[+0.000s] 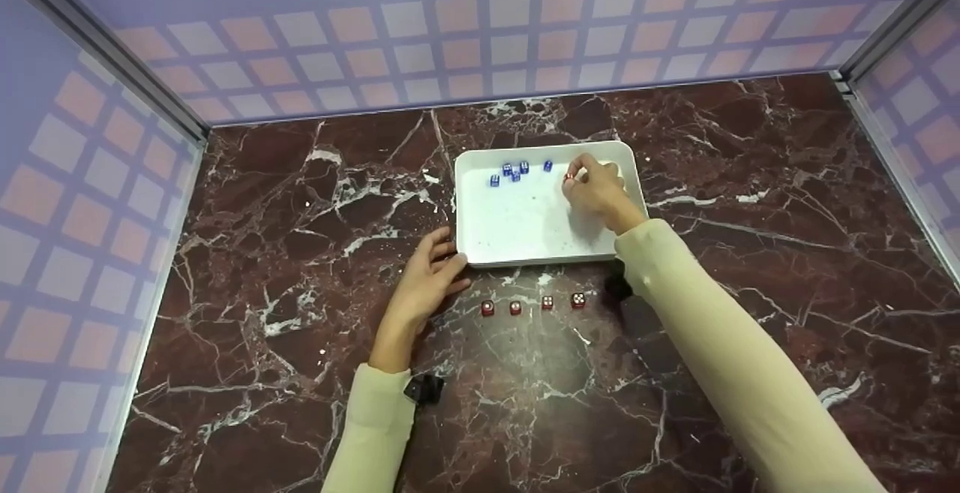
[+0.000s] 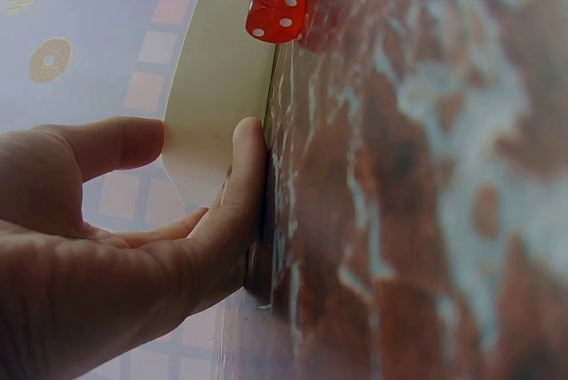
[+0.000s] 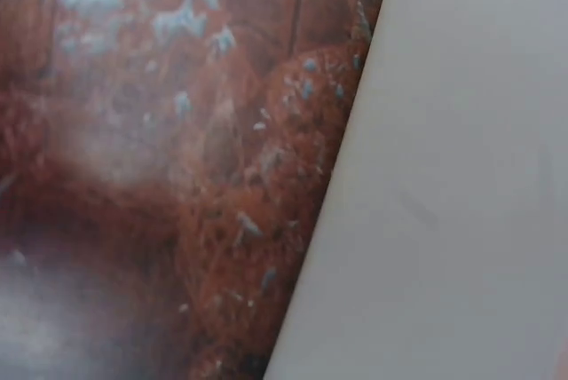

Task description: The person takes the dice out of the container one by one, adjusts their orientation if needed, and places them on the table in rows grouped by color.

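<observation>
A white tray lies on the marbled table. My right hand reaches inside it and pinches a red die between thumb and fingers, near the tray's right side. Several blue dice sit at the back of the tray, one of them apart from the group. My left hand touches the tray's front left corner. In the left wrist view its thumb is at the rim, and a nearly straight finger lies low along the tray wall.
Several red dice form a spaced row on the dark red marbled table, in front of the tray. Panels with a checked pattern enclose the table at the back and both sides. A small black device is on the left wrist.
</observation>
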{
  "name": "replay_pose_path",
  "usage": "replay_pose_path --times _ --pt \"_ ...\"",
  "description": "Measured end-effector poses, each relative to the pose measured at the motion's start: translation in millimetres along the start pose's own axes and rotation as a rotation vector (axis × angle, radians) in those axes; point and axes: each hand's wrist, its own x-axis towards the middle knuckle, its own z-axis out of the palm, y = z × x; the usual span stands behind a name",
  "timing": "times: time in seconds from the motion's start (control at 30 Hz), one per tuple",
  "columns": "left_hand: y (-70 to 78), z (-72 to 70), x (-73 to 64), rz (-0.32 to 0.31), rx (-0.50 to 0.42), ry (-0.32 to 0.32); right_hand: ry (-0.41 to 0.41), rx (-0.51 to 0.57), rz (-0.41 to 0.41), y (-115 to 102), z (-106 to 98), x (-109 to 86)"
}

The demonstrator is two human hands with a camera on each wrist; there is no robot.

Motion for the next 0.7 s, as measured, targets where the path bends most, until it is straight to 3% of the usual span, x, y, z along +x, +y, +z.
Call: replay_pose_path --times 0.17,0.43,0.57,0.7 --pt "3.6 2.4 1.6 0.005 0.003 0.006 -0.031 -0.012 -0.021 -2 -6 -1.0" --pt "-1.2 5.1 -0.3 0.01 0.027 -0.004 -0.23 0.229 -0.105 4 -18 -10.0" --pt "-3.6 2.9 -1.1 0.006 0.031 0.003 -0.286 0.197 -0.149 7 -14 -15.4" --pt "-0.3 2.6 0.4 0.014 0.026 0.012 -0.289 0.15 -0.196 2 -14 -22.5"
